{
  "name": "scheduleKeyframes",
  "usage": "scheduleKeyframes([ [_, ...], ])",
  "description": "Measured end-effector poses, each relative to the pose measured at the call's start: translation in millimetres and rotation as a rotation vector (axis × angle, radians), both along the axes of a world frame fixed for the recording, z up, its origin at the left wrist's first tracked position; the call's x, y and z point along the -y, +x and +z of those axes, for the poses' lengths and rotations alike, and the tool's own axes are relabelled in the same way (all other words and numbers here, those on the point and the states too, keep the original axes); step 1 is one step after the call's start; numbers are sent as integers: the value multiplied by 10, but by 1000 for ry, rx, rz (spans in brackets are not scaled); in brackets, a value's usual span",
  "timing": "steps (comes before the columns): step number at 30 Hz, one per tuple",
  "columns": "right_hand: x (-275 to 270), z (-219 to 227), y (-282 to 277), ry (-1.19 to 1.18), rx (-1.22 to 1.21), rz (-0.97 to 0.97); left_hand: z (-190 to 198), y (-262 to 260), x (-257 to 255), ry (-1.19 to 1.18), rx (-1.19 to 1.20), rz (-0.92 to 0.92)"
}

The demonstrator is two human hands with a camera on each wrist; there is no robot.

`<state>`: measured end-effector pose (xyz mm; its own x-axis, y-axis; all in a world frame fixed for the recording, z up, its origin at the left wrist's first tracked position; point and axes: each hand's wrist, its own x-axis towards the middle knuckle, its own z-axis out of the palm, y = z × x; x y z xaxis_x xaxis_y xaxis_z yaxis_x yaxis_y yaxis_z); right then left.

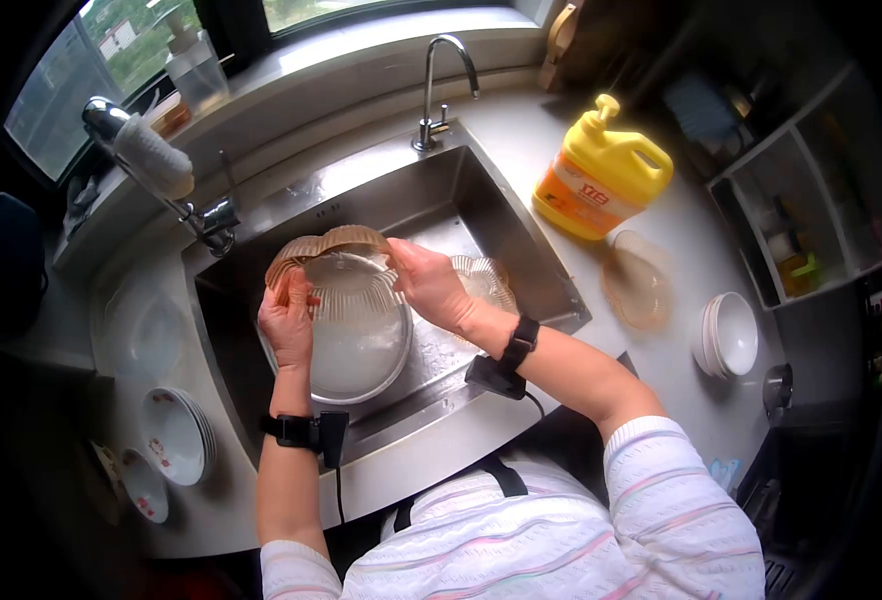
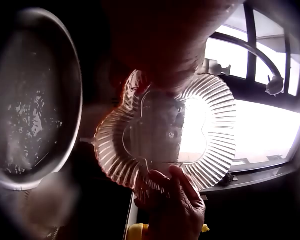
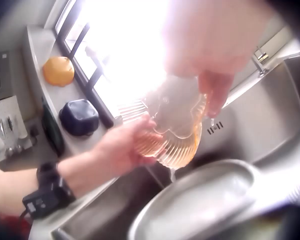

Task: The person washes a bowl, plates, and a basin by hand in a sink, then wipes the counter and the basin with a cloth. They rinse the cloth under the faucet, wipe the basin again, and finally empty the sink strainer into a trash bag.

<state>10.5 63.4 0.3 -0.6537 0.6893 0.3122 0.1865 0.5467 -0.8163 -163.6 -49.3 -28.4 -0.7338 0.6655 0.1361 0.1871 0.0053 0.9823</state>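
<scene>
Both hands hold up a translucent amber plate [image 1: 351, 238] with a scalloped, ribbed rim. It is tilted above a round metal basin [image 1: 401, 355] of cloudy water in the sink. My left hand [image 1: 289, 322] grips the plate's left edge, while my right hand [image 1: 429, 285] pinches the right edge. Water drips from the lower rim of the plate [image 3: 180, 156] in the right wrist view. Seen from the left wrist, its ribbed face [image 2: 221, 120] is backlit by the window. Beside the basin, partly behind the right hand, another clear ribbed dish [image 1: 489, 280] lies in the sink.
Right of the sink [image 1: 536, 270] stand a yellow detergent jug [image 1: 601, 185], an amber scalloped plate [image 1: 636, 290] and stacked white bowls [image 1: 736, 335]. Patterned plates [image 1: 174, 435] are stacked at left. A slim faucet [image 1: 451, 45] and a cloth-draped tap [image 1: 151, 160] rise at the back.
</scene>
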Motion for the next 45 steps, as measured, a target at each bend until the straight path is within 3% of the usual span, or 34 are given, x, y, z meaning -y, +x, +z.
scheduleKeyframes([
  [1, -44, 55, 68, 272, -43, -44, -31, 129, -44, 12, 325, -36],
  [3, -77, 214, 244, 352, -73, -70, -267, 283, -109, -102, 409, -150],
  [5, -123, 290, 462, 494, -78, -20, -424, 461, -159, -199, 672, -401],
  [6, -159, 282, 615, 518, -65, -43, -500, 541, -210, -206, 672, -421],
  [8, -226, 303, 993, 525, -40, -104, -632, 698, -309, -486, -114, -752],
  [9, -197, 471, 1211, 472, -43, -141, -673, 768, -366, -487, -114, -761],
  [11, -178, 556, 1710, 398, 2, -261, -694, 936, -528, -758, -235, -803],
  [12, -142, 600, 1981, 352, 61, -351, -457, 1058, -621, -830, -306, -792],
  [13, -96, 415, 2295, -95, -97, -481, -470, 1160, -723, -832, -306, -795],
  [14, -69, 457, 2540, -216, -152, -566, -541, 1233, -802, -767, -332, -803],
  [19, -55, 568, 3458, -470, -237, -810, -1002, 1443, -1156, -833, -381, -713],
  [22, -175, 441, 3712, -621, -136, -971, -1330, 1484, -1256, -926, -335, -578],
  [24, -270, 405, 3760, -641, -62, -970, -1527, 1443, -1318, -1016, 4, -451],
  [26, -380, 428, 3788, -658, 12, -972, -1676, 1354, -1358, -1063, 66, -536],
  [28, -506, 483, 3806, -699, 354, -896, -1871, 1275, -1382, -1067, 66, -698],
  [29, -532, 444, 3830, -700, 355, -894, -1970, 1260, -1359, -1068, 67, -697],
  [31, -600, 314, 3870, -479, 672, -912, -1664, 1301, -1291, -899, 400, -562],
  [32, -628, 291, 3877, -472, 672, -906, -1504, 1309, -1281, -893, 403, -555],
  [34, -656, 286, 3840, -377, 911, -780, -1194, 1309, -1244, -814, 450, -590],
  [38, -662, 678, 3541, -296, 941, -800, -711, 1186, -1057, -642, 429, -546],
  [40, -635, 900, 3315, -255, 677, -742, -556, 985, -894, -565, 431, -484],
  [41, -590, 1004, 3121, -248, 676, -711, -476, 867, -774, -503, 423, -440],
  [43, -387, 1150, 2472, -451, 424, -297, -263, 635, -497, -454, 437, -354],
  [45, -239, 1125, 1793, -468, 564, 48, -209, 357, -189, -423, 272, -165],
])
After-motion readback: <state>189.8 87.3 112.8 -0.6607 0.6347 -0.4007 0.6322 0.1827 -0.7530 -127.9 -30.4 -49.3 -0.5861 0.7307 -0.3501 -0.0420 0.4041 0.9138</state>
